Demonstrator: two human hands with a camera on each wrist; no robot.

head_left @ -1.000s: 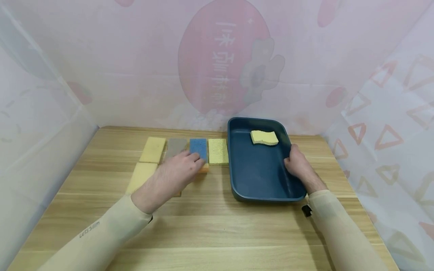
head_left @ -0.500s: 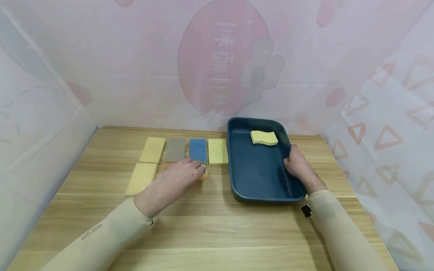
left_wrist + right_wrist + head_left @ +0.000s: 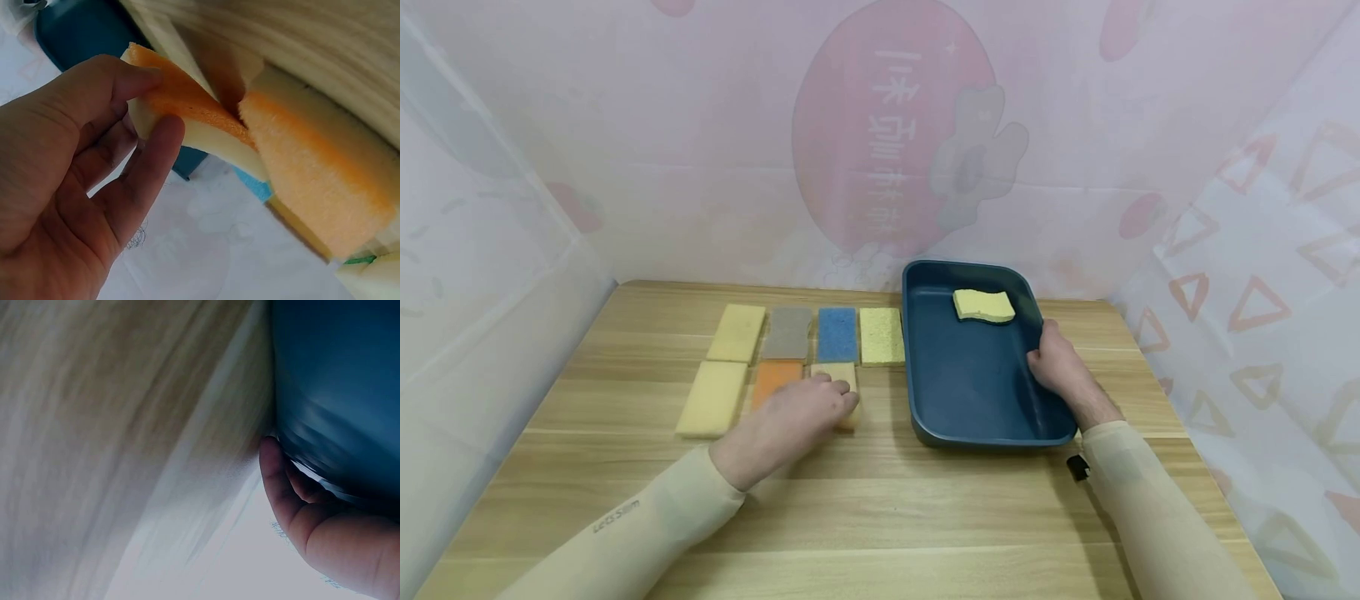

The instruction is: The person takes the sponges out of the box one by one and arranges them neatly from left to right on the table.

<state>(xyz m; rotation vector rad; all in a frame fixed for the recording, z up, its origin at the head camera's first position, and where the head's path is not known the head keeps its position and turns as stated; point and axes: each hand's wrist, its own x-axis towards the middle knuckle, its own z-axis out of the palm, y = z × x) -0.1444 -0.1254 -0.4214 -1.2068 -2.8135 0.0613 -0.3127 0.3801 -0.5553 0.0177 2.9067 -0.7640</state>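
Observation:
My left hand [image 3: 790, 421] pinches a cream-and-orange sponge [image 3: 837, 372] between thumb and fingers, just in front of a blue sponge [image 3: 838, 335]. The left wrist view shows the held sponge [image 3: 197, 103] tilted, its orange side against the thumb. An orange sponge [image 3: 319, 169] lies right beside it, partly under my hand in the head view. With my right hand [image 3: 1066, 367] I grip the right wall of a dark blue rectangular basin [image 3: 970, 392], thumb over the rim. A wavy yellow sponge [image 3: 984, 306] lies inside, toward the back.
Left of the basin, sponges lie in two rows: a speckled yellow one [image 3: 882, 337], a grey one [image 3: 787, 333] and two pale yellow ones, at the back [image 3: 737, 331] and the front [image 3: 712, 398]. Printed sheets wall in the wooden table [image 3: 895, 517].
My left hand has moved toward me with the cream-and-orange sponge, off the back row. The grey, blue and orange sponges show more now. My right hand and the basin have stayed put.

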